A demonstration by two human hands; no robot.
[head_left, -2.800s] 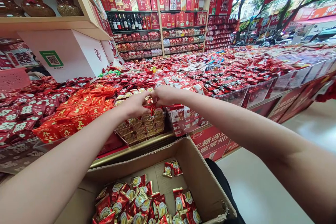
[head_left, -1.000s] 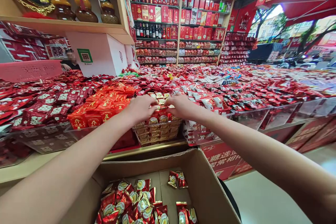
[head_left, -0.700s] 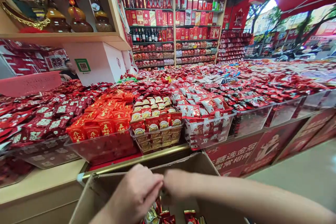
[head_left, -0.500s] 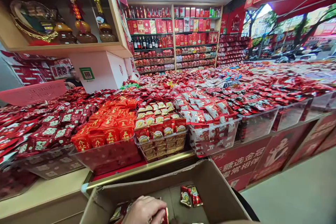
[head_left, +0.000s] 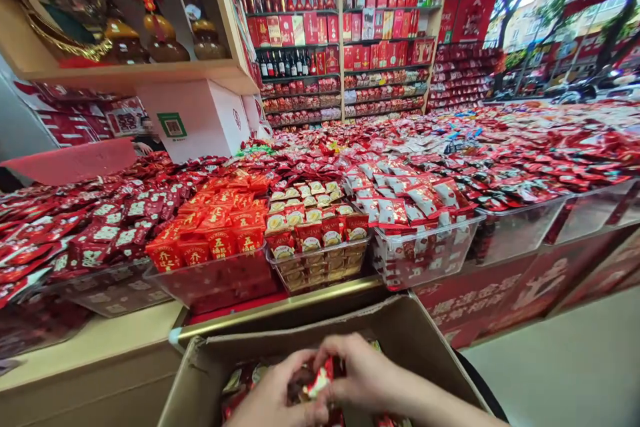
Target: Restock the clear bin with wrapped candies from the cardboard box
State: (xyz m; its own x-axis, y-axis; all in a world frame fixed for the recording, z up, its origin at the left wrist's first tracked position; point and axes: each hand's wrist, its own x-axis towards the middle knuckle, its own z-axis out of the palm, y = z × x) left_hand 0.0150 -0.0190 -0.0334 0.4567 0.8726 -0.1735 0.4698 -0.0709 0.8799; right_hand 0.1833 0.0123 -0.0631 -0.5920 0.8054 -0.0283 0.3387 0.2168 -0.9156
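Note:
Over an open cardboard box (head_left: 305,340), my left hand (head_left: 277,390) and my right hand (head_left: 357,373) meet with their fingers curled round red-and-gold wrapped sweets (head_left: 320,380). The fingers partly cover the sweets, so how many each hand holds is unclear. More wrapped packets (head_left: 240,383) lie inside the box, at its left side and beneath the hands. Just beyond the box stands a clear bin of durian sweets (head_left: 320,263), with rows of packets standing upright along its front.
Clear bins of orange-red packets (head_left: 210,280) and red-and-white packets (head_left: 425,250) flank the durian bin. A gold-edged counter rim (head_left: 280,307) runs behind the box. A wooden display cabinet (head_left: 150,77) overhangs at the upper left; stocked shelves (head_left: 343,47) stand behind.
My right hand has come into view from the lower right and met my left hand over the box. The view has tilted down and shifted slightly left.

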